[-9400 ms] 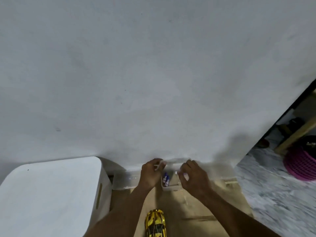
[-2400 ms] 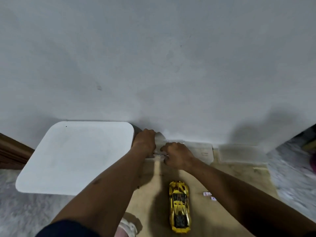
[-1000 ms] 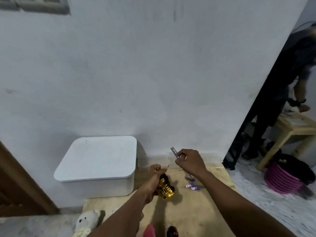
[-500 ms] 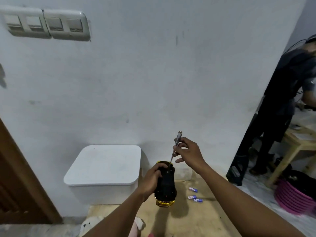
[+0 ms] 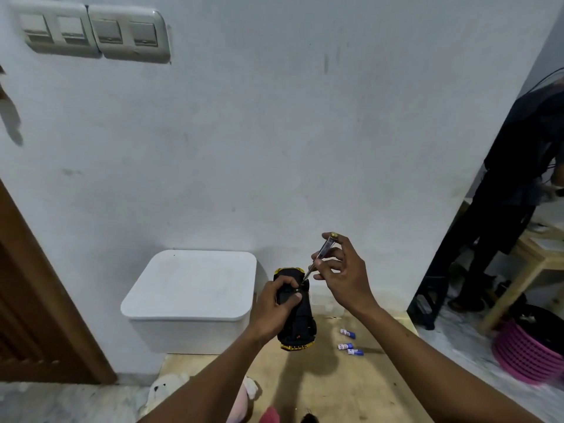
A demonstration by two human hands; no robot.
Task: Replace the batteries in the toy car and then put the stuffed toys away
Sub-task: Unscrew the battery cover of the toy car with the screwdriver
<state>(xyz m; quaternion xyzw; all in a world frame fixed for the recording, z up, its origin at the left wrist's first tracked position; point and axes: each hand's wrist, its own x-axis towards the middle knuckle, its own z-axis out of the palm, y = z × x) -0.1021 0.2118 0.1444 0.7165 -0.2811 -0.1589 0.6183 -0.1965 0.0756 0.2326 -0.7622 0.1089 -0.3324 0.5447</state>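
Left hand (image 5: 271,306): wrapped round toy car (image 5: 297,325), held up, black underside showing.
Right hand (image 5: 341,270): pinching small screwdriver (image 5: 321,253), tip at the underside.
Handling: probably the battery-cover screw. Seat the tip squarely, press along the shaft, brace the car.
Batteries (image 5: 345,346): three, on floor below.
Stuffed toys (image 5: 164,389): floor, untouched.

A plain white plastered wall (image 5: 274,148) rises behind the grip, two cream double switch plates (image 5: 94,32) high to its left. A brown wooden door (image 5: 27,300) stands far left, a pale wooden table (image 5: 537,261) far right, a tan floor board (image 5: 345,389) below.
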